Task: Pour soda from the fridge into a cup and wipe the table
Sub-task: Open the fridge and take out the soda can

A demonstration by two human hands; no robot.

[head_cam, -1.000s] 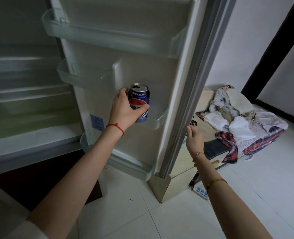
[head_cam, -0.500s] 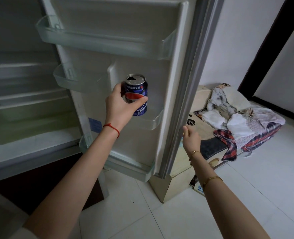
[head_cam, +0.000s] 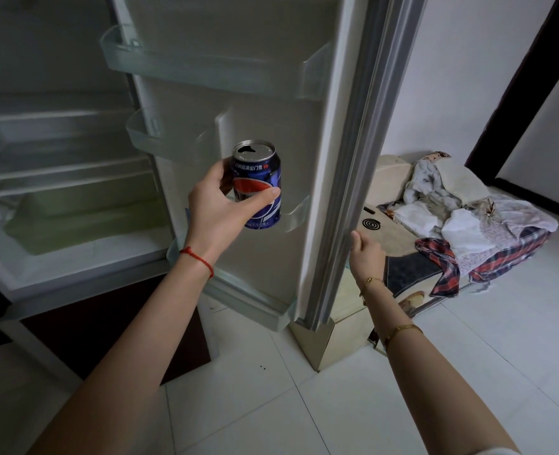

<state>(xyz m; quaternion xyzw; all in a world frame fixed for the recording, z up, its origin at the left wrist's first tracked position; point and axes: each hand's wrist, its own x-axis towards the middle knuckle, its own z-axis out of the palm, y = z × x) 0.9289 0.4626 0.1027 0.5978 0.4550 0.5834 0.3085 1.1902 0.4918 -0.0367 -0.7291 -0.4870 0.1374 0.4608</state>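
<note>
Can stands upright in your left hand, thumb and fingers wrapped round it, lifted clear of the door shelf (its top is already open), while your right hand grips the door edge, well apart from it.

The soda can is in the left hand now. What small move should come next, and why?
Probably swing the fridge door shut with the right hand, which already holds its edge. The left hand grips the soda can clear of the door shelf; its top is open, so keep it upright.
</note>
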